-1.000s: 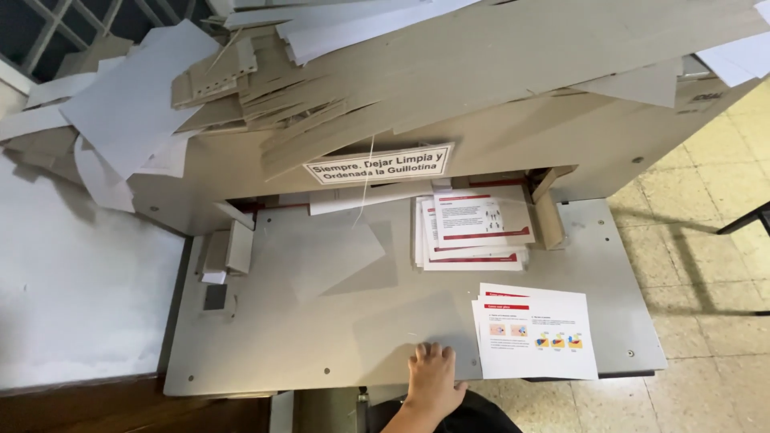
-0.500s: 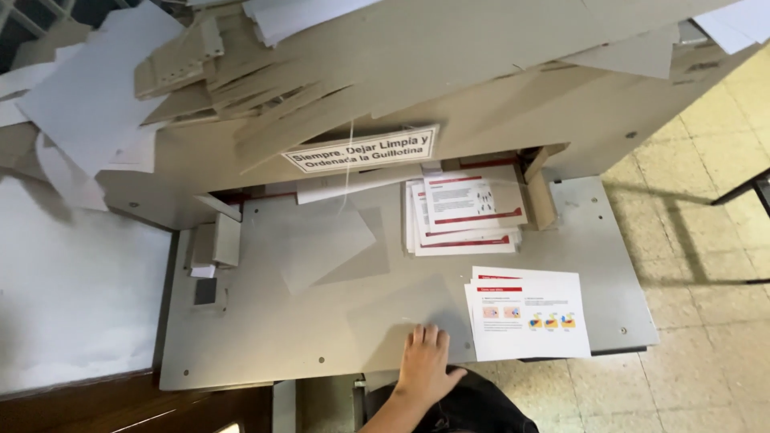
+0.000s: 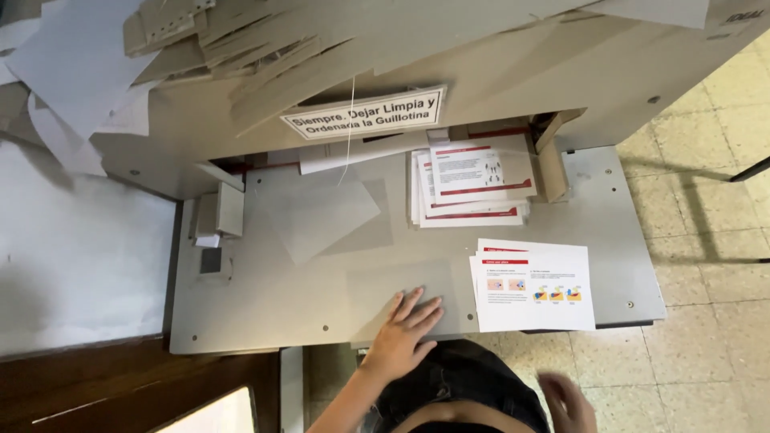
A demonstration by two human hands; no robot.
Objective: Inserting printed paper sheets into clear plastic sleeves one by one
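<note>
1. Looking down from the head view, the left hand [image 3: 405, 331] lay flat with fingers spread on the near edge of the grey metal cutter table [image 3: 265, 305], holding nothing.
2. The right hand [image 3: 571, 401] hung blurred below the table edge, off the table; whether it was spread or closed could not be told.
3. A printed sheet stack [image 3: 533, 285] lay just right of the left hand, apart from it.
4. A taller leaflet pile [image 3: 473, 188] sat farther back under the machine's overhang, beside a cardboard piece [image 3: 552, 168].
</note>
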